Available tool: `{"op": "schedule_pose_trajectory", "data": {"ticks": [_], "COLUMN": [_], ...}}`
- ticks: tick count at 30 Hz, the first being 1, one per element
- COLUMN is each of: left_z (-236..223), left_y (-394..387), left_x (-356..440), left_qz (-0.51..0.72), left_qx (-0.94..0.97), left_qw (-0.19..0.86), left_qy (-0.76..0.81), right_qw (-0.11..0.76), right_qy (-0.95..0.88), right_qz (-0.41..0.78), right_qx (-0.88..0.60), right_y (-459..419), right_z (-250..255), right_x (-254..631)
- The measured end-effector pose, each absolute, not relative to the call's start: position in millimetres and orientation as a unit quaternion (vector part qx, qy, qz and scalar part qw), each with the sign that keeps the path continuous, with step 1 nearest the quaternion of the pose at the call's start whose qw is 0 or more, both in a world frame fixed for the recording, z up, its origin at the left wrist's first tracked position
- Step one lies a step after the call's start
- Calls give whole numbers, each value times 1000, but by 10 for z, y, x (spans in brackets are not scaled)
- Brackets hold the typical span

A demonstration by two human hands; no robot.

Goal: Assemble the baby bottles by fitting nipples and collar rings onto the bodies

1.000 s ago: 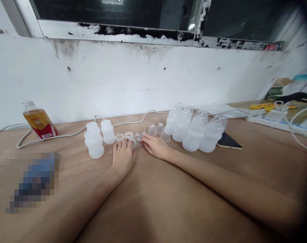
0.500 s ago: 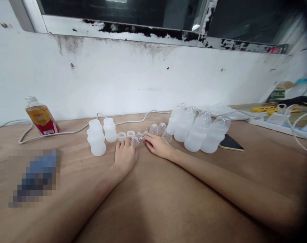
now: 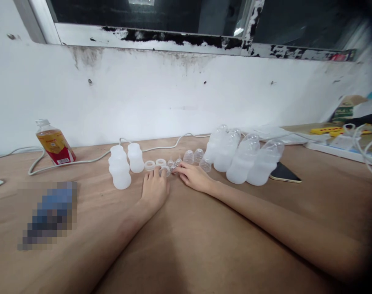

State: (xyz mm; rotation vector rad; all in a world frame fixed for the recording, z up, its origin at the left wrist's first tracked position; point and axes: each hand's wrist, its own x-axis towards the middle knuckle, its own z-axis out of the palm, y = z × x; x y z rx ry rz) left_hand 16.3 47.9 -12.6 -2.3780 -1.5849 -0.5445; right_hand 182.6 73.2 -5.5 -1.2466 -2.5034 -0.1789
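Clear bottle nipples [image 3: 170, 163] sit at frame centre by the right hand [image 3: 194, 177]; they look light, soft, perhaps slippery, best pinched at the base. Just left, the left hand [image 3: 155, 188] reaches stiff-looking collar rings [image 3: 149, 167], best held by the rim. Whether either hand grips anything, I cannot tell.

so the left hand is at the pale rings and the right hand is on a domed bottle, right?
Not quite: the right hand is at the small clear pointed pieces; the domed bottles stand farther right, as the head view shows. The left hand is at the pale rings, as you say.
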Motion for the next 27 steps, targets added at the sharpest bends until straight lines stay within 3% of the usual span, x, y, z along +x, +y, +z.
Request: {"op": "schedule_pose_trajectory", "data": {"ticks": [27], "left_z": [-110], "left_y": [469], "left_x": [170], "left_qz": [-190], "left_qx": [-811], "left_qw": [83], "left_qy": [-547], "right_qw": [181], "right_qy": [-868], "right_qz": [-58], "right_qx": [-458], "right_y": [717], "right_z": [-31], "right_x": [1822]}}
